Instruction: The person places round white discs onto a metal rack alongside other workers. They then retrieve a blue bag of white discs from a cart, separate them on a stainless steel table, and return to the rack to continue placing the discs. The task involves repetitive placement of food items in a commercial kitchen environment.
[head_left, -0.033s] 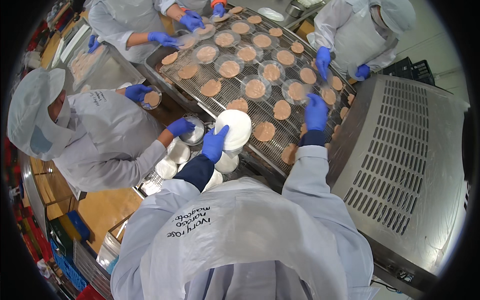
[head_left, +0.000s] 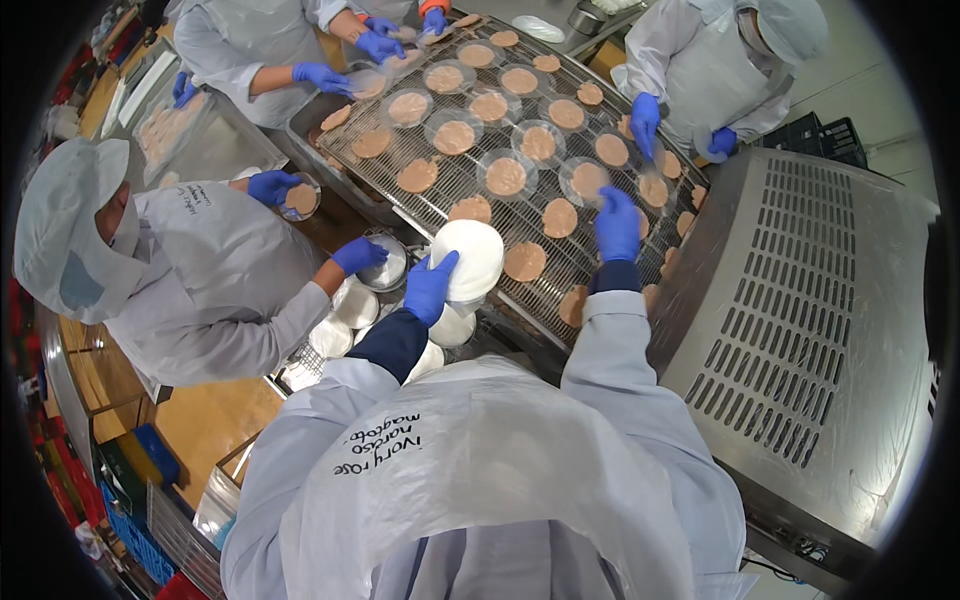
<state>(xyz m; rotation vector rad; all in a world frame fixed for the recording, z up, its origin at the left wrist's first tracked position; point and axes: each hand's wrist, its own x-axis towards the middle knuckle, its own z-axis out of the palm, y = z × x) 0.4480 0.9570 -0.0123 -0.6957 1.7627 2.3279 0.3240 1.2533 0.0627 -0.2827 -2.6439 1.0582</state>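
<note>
My left hand [head_left: 430,290] grips a thick stack of white round sheets [head_left: 468,258], held up beside the near edge of a wire mesh conveyor [head_left: 430,212]. Over the belt, my right hand [head_left: 617,230] reaches out with its fingers stretched forward. Its fingertips are close to a flat pinkish patty [head_left: 588,181] that has a clear round film on it; whether they touch it I cannot tell. Many patties lie on the belt, some with clear round films, others bare, like the patty [head_left: 525,262] between my hands.
At the left, a co-worker's gloved hand [head_left: 358,255] rests on a round container beside several white round stacks [head_left: 332,337]. Other co-workers' hands [head_left: 322,78] work at the belt's far left, and another person's hand [head_left: 646,122] at its far right. A slotted steel housing [head_left: 690,350] flanks my right.
My right hand has shifted slightly left over the belt. The patties appear slightly further left. My left hand holds the stack in the same place.
</note>
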